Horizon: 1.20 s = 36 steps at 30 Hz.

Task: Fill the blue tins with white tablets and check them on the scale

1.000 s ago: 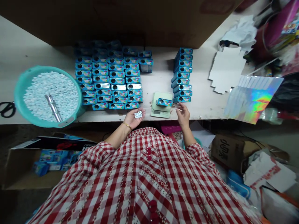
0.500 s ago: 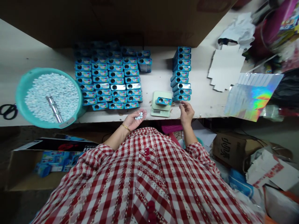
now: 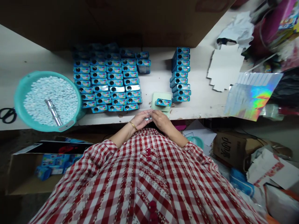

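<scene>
My left hand (image 3: pixel 140 120) is cupped palm-up at the table's front edge and holds a few small pale candies (image 3: pixel 147 119). Over that palm, my right hand (image 3: pixel 161 119) has its fingertips together among the candies; whether it pinches one is hidden. Just beyond the hands, a blue tin (image 3: pixel 163 102) with a round hole in its top stands on a pale green kitchen scale (image 3: pixel 155 97), whose front is partly covered by my right hand. At the left, a turquoise basin (image 3: pixel 21 110) is full of similar candies, with a shiny metal scoop (image 3: pixel 53 112) lying on them.
Rows of blue tins (image 3: pixel 107 82) stand left of the scale, and a single column of tins (image 3: pixel 181 76) to its right. A large cardboard box (image 3: pixel 116 25) borders the back. Scissors (image 3: pixel 8 115) lie far left; a white cardboard cutout (image 3: pixel 224 67) and shiny holographic sheet (image 3: pixel 253 96) lie right.
My right hand has moved left from beside the tin column to my left palm. My left hand has shifted slightly right. The tin on the scale stays put.
</scene>
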Motion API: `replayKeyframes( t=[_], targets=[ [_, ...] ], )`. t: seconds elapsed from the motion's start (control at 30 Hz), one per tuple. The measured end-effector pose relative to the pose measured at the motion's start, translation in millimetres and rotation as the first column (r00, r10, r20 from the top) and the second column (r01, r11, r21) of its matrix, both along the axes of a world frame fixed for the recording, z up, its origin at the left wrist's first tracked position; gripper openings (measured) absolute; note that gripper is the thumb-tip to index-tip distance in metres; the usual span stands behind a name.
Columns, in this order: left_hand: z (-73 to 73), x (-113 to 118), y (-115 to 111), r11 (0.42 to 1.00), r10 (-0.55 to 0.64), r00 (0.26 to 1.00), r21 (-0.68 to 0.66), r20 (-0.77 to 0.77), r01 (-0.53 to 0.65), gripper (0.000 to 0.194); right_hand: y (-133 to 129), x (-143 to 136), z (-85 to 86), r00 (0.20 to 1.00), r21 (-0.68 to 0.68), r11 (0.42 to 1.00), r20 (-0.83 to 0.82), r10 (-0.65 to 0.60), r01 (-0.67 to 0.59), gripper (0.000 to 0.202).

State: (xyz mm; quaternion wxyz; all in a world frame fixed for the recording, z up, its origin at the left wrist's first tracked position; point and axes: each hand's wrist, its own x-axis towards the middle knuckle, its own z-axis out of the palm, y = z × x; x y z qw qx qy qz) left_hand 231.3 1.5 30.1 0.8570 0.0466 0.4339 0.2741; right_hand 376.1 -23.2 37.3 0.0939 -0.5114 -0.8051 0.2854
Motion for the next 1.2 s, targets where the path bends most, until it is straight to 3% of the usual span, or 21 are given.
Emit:
replayKeyframes(
  t=[0.2,0.3,0.47,0.6,0.7,0.83,0.97,1.03,1.1,1.2],
  targets=[
    [8.9,6,13,0.999,-0.02,1.0,0.042,0.015,0.019,0.035,26,12,7.3,0.999,-0.002,0.999,-0.012,0.033,-0.033,0.021],
    [10.8,8,19,0.999,0.013,1.0,0.035,0.01,-0.013,0.034,33,19,6.9,0.991,0.028,0.999,-0.126,-0.042,0.046,0.016],
    [5.8,8,28,0.998,0.056,0.998,0.015,-0.01,-0.056,0.033,48,42,-5.3,0.952,0.091,0.968,-0.223,-0.208,0.233,0.014],
    [1.6,6,31,0.996,0.086,0.996,0.022,-0.037,-0.085,0.035,56,47,-17.2,0.963,0.112,0.965,-0.155,-0.22,0.238,0.012],
    [1.8,-2,30,0.996,0.093,0.994,0.022,-0.053,-0.092,0.033,55,50,-16.7,0.947,0.17,0.94,-0.186,-0.263,0.295,0.016],
    [3.7,-19,18,0.99,0.139,0.987,-0.011,-0.086,-0.141,0.032,42,63,-1.0,0.887,0.236,0.877,-0.314,-0.339,0.419,0.018],
    [5.0,-32,-4,0.988,0.133,0.986,-0.064,-0.105,-0.14,0.032,12,61,12.6,0.816,0.184,0.831,-0.386,-0.429,0.524,0.018],
    [4.3,-33,-14,0.991,0.085,0.993,-0.091,-0.084,-0.093,0.032,-5,42,11.6,0.854,0.104,0.895,-0.362,-0.373,0.435,0.018],
    [1.7,-32,-23,0.994,0.034,0.998,-0.101,-0.057,-0.04,0.033,-19,15,5.5,0.934,0.026,0.974,-0.291,-0.208,0.226,0.018],
    [-4.8,-33,-32,0.995,-0.018,0.998,-0.094,-0.062,0.012,0.038,-29,-22,-6.3,0.992,-0.049,0.998,-0.121,0.03,-0.036,0.022]
  ],
)
